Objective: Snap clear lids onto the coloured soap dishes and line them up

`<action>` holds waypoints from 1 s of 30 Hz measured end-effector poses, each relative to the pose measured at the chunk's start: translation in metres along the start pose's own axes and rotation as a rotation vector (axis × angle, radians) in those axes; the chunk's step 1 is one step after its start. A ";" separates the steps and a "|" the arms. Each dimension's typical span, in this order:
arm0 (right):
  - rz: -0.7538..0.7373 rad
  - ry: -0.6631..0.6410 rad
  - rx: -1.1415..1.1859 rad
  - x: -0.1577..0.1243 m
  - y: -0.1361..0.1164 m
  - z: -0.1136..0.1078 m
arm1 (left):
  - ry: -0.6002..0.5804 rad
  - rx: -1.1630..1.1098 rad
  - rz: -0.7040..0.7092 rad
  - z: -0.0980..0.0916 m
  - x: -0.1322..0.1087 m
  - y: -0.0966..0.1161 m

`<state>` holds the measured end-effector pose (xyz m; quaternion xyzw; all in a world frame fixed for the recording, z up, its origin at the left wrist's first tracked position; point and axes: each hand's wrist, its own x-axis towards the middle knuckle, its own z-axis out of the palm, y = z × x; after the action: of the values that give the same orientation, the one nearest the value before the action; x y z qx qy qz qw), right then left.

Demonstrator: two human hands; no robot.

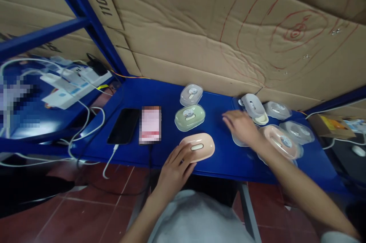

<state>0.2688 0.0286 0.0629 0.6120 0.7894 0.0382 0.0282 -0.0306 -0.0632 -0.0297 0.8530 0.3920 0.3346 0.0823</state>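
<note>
My left hand [174, 170] rests on a peach oval box [206, 147] near the front edge of the blue table. Its fingers lie over the box's left side and the thumb presses at the near edge. A pale oblong piece sits in the middle of the box's top. To the right, my right hand [243, 127] hovers palm down over the table, slightly blurred, its fingers apart with nothing visible in them. Partly beneath that hand shows a clear plastic cover [239, 141]. Close behind it stands a grey oval box [253, 106], leaning over a cream piece [261, 118].
A green covered box [190, 118] and a greyish one [191, 94] stand at the back middle. More covered boxes, one peach [281, 142], lie right. Left are a black phone [122, 127], a lit phone [150, 125], cables and a power strip [71, 88]. Cardboard [185, 26] walls the back.
</note>
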 end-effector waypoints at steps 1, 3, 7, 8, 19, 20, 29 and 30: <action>0.086 -0.014 -0.052 0.018 0.016 0.000 | -0.006 0.000 0.001 0.000 0.003 0.002; 0.187 -0.025 -0.112 0.048 0.040 0.004 | -0.021 0.005 0.003 0.002 0.007 0.004; 0.223 -0.055 -0.125 0.072 0.048 0.020 | -0.026 0.007 -0.014 0.007 0.009 0.003; 0.210 -0.063 -0.116 0.072 0.045 0.023 | -0.023 0.000 -0.016 0.008 0.008 0.001; 0.114 -0.166 0.168 0.054 0.023 0.015 | -0.093 -0.266 -0.160 0.001 0.011 -0.007; 0.109 -0.161 0.204 0.046 0.024 0.012 | -0.123 -0.306 -0.198 -0.001 0.012 -0.008; -0.068 -0.038 0.459 -0.075 -0.012 0.003 | -0.179 -0.498 -0.329 0.002 0.021 -0.022; -0.113 -0.044 0.464 -0.080 -0.018 0.006 | -0.176 -0.504 -0.325 0.004 0.022 -0.023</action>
<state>0.2719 -0.0527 0.0547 0.5575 0.8093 -0.1595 -0.0939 -0.0322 -0.0315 -0.0306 0.7577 0.4191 0.3284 0.3774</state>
